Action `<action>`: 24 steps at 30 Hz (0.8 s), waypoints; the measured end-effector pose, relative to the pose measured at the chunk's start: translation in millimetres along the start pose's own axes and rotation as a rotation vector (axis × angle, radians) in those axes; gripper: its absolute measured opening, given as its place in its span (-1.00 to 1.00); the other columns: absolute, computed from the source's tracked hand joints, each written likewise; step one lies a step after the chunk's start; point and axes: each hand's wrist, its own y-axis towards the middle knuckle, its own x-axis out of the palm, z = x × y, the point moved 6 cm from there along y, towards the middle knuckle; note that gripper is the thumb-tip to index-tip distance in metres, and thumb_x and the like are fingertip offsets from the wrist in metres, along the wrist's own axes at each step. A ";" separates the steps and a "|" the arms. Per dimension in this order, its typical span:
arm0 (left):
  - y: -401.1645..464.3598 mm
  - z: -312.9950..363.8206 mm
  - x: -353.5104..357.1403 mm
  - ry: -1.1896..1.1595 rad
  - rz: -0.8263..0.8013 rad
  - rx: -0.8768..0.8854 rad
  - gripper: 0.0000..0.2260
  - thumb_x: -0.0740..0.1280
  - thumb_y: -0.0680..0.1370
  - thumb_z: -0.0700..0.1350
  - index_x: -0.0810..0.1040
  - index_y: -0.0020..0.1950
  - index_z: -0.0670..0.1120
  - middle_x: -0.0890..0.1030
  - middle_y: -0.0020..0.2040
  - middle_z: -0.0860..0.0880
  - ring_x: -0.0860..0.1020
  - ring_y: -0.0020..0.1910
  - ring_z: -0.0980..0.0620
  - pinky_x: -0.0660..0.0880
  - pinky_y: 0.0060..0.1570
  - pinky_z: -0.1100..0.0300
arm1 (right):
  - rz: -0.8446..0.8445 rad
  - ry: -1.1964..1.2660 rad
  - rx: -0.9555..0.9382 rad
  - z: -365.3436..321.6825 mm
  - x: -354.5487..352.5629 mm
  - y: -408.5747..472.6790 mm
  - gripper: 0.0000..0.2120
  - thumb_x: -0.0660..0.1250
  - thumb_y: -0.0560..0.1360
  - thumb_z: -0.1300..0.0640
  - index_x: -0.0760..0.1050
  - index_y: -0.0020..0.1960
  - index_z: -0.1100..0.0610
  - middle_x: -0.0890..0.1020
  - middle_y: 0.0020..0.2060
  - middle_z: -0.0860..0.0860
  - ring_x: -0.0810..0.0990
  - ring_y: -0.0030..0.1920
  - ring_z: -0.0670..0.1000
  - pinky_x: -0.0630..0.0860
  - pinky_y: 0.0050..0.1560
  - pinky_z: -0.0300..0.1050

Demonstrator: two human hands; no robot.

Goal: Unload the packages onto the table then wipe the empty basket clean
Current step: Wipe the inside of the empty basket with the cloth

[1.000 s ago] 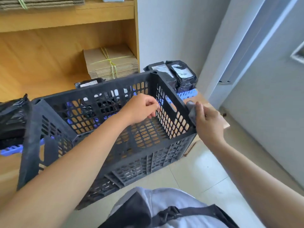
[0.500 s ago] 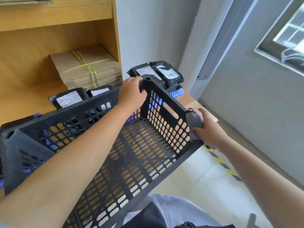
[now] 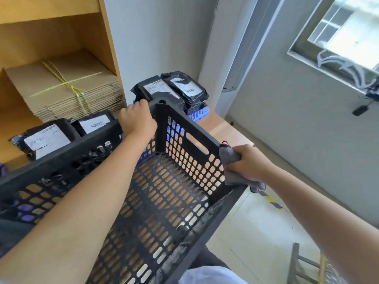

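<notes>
The black basket (image 3: pixel 184 160) sits tilted on the counter (image 3: pixel 223 130), its near corner hanging out over the floor (image 3: pixel 256 226), and nothing lies inside it. The left hand (image 3: pixel 137 121) reaches across the basket and curls over the far rim beside the far right corner; its grip is closed on that rim. The right hand (image 3: pixel 250 162) holds a grey cloth (image 3: pixel 230 160) pressed against the right end wall at its near corner, fingers wrapped round the cloth, with a tail of cloth hanging below the hand.

The packages are out on the counter. Two black ones with white labels (image 3: pixel 174 87) lie stacked on a blue tray (image 3: pixel 198 114) just beyond the far corner of the basket. Two more (image 3: pixel 61 134) lie side by side behind the basket's long far wall, close to it.

Behind those, in a wooden shelf (image 3: pixel 61 33), sits a bundle of flat cardboard (image 3: pixel 61 87) tied with yellow-green string. A window (image 3: pixel 348 31) is set in the grey wall on the right. The near rim of the basket looks scuffed and dusty.
</notes>
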 end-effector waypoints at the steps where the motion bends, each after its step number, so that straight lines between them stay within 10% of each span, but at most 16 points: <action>1: 0.5 1.1 0.1 0.002 0.034 0.002 -0.77 0.37 0.50 -0.10 0.50 0.13 -0.10 0.64 0.01 -0.10 0.59 0.03 -0.15 0.39 -0.01 0.04 | -0.011 0.013 -0.018 -3.2 1.0 0.9 -0.80 0.39 0.44 0.13 0.42 -0.29 -0.03 0.53 -0.36 -0.07 0.50 -0.29 0.01 0.34 -0.33 -0.16; 14: 7.1 -2.9 10.5 -0.041 0.113 0.004 -0.81 0.37 0.46 -0.10 0.53 0.03 -0.15 0.63 -0.09 -0.14 0.58 -0.07 -0.18 0.34 -0.11 0.02 | 0.039 -0.109 -0.108 -34.4 14.3 38.1 -0.74 0.19 0.58 0.02 0.50 -0.13 0.18 0.56 -0.35 0.04 0.54 -0.32 0.12 0.54 -0.31 -0.03; 24: 2.1 -1.1 7.2 -0.043 0.098 0.012 -0.78 0.33 0.48 -0.09 0.52 0.07 -0.15 0.64 -0.04 -0.14 0.58 -0.01 -0.17 0.37 -0.02 0.00 | 0.090 -0.123 -0.176 -110.8 25.3 125.0 -0.90 0.21 0.54 0.16 0.38 -0.13 0.17 0.44 -0.35 0.04 0.45 -0.31 0.10 0.26 -0.40 -0.12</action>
